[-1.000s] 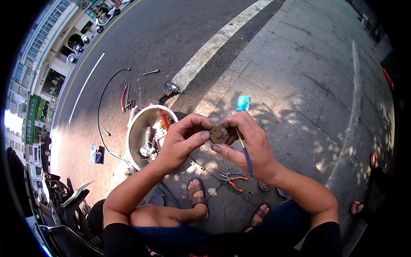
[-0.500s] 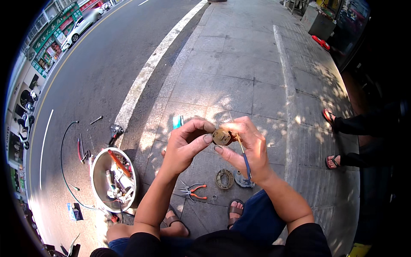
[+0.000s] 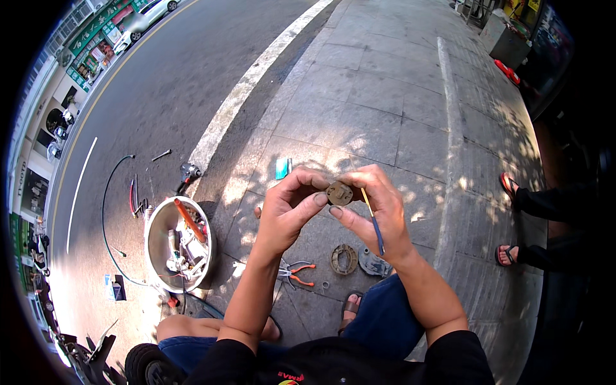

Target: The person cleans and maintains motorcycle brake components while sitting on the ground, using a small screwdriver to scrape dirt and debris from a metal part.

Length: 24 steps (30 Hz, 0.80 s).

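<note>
1. The left hand (image 3: 289,208) pinches a round brown part (image 3: 339,193) between thumb and fingers.
2. The right hand (image 3: 380,215) curls beside the part's right edge, holding a blue-handled tool (image 3: 377,236).
3. Below both hands lie orange-handled pliers (image 3: 301,267) and a thick ring (image 3: 335,261).
4. Left of them stands a bucket (image 3: 158,244).

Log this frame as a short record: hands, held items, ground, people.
left hand: thumb and fingers on round metal part
right hand: holds thin blue-handled tool; fingertips at the part's right side, exact contact unclear
pavement below hands: orange-handled pliers, ring-shaped part, metal plate part
left side: basin holding mixed tools, including an orange-handled one
beyond basin: power tool
others: sandaled feet of another person at right
</note>
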Each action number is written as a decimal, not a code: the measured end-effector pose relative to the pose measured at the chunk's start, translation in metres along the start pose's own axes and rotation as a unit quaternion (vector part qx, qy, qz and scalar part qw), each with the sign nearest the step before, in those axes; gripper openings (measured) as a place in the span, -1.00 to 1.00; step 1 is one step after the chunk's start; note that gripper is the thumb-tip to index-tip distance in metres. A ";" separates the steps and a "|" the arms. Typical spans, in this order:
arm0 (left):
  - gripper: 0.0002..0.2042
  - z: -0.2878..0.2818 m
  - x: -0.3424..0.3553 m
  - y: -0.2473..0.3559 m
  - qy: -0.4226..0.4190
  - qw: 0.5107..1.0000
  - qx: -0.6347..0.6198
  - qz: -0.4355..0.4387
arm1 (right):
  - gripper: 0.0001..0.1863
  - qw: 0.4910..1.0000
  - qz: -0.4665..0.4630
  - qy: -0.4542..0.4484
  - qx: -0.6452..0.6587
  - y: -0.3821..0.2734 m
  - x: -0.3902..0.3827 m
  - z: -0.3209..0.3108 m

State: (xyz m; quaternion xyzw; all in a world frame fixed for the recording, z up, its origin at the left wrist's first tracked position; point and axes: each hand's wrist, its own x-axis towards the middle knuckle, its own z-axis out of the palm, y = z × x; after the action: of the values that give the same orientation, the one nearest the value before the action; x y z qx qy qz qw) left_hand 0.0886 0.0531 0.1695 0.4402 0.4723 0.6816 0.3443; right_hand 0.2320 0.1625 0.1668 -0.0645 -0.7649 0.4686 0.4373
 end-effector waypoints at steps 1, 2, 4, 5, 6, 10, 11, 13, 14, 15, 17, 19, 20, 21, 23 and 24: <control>-0.85 0.000 -0.003 -0.001 0.012 1.000 -0.009 -0.006 | -0.55 1.000 -0.006 -0.005 -0.001 0.000 0.000 0.001; -0.84 0.000 -0.005 -0.002 0.025 0.999 -0.019 -0.012 | -0.55 1.000 -0.006 -0.006 0.000 0.000 0.000 0.001; -0.84 0.001 -0.008 -0.005 0.031 0.999 -0.031 -0.014 | -0.56 1.000 0.004 -0.011 -0.003 -0.001 -0.002 0.002; -0.84 0.000 -0.010 -0.005 0.036 0.998 -0.043 -0.015 | -0.56 1.000 0.006 -0.012 -0.003 0.000 -0.003 0.003; -0.84 -0.001 -0.011 -0.005 0.037 0.998 -0.044 -0.016 | -0.57 1.000 0.003 -0.015 0.003 0.001 -0.003 0.005; -0.84 -0.002 -0.018 -0.007 0.051 0.996 -0.068 -0.034 | -0.58 0.999 0.015 -0.039 0.018 0.002 -0.006 0.006; -0.84 -0.001 -0.020 -0.008 0.057 0.995 -0.071 -0.033 | -0.58 0.999 0.016 -0.043 0.016 0.002 -0.007 0.008; -0.84 -0.001 -0.021 -0.008 0.059 0.996 -0.068 -0.026 | -0.58 0.998 0.026 -0.041 0.039 0.001 -0.007 0.010; -0.83 -0.001 -0.020 -0.009 0.058 0.996 -0.061 -0.019 | -0.58 0.998 0.026 -0.044 0.035 0.001 -0.007 0.010; -0.83 -0.002 -0.020 -0.010 0.059 0.996 -0.066 -0.018 | -0.59 0.999 0.027 -0.039 0.019 0.002 -0.007 0.009; -0.80 -0.003 -0.018 -0.020 0.047 0.996 -0.062 -0.047 | -0.60 0.999 0.029 -0.037 -0.003 0.002 -0.004 0.008; -0.77 -0.004 -0.014 -0.029 0.052 0.990 -0.112 -0.060 | -0.62 0.994 0.092 -0.025 -0.045 0.000 0.000 0.013; -0.75 -0.004 -0.014 -0.034 0.056 0.983 -0.157 -0.075 | -0.62 0.994 0.096 -0.028 -0.051 -0.001 0.002 0.015; -0.69 -0.003 -0.018 -0.040 0.052 0.981 -0.169 -0.075 | -0.62 0.993 0.072 -0.029 -0.094 -0.004 0.004 0.017; -0.67 0.005 -0.022 -0.048 0.057 0.972 -0.216 -0.074 | -0.61 0.988 0.029 -0.024 -0.148 -0.005 0.007 0.019; -0.66 0.006 -0.024 -0.052 0.064 0.963 -0.253 -0.072 | -0.61 0.987 0.033 -0.029 -0.155 -0.004 0.008 0.018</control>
State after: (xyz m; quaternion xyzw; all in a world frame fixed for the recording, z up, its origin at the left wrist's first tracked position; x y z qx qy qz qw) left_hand 0.1062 0.0507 0.1150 0.2595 0.3358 0.7790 0.4615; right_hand 0.2149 0.1526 0.1714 -0.1433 -0.8378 0.3604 0.3843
